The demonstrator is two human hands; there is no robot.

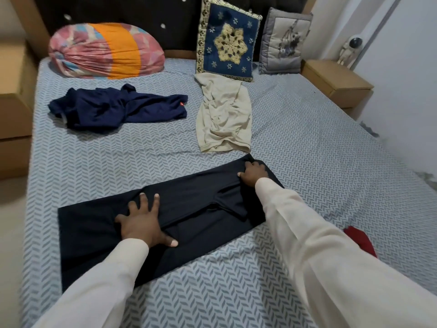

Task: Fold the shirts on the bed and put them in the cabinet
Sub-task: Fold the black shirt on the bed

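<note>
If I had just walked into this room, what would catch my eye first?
Probably the two hands on the dark shirt spread across the near part of the bed: the left hand lies flat on its middle, the right hand grips its far end. Behind it lie two crumpled shirts, a navy one to the left and a cream one to the right, with a pink and orange bundle by the headboard.

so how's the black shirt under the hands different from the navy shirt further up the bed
The black shirt lies flat in a long folded strip; the navy shirt sits crumpled and unfolded. Both hands are on the black one, the left hand spread flat and the right hand bunching its far end, while nothing touches the navy one. The black shirt is near the bed's foot, the navy one close to the striped pillow. Both are dark and lie on the patterned sheet.
</note>
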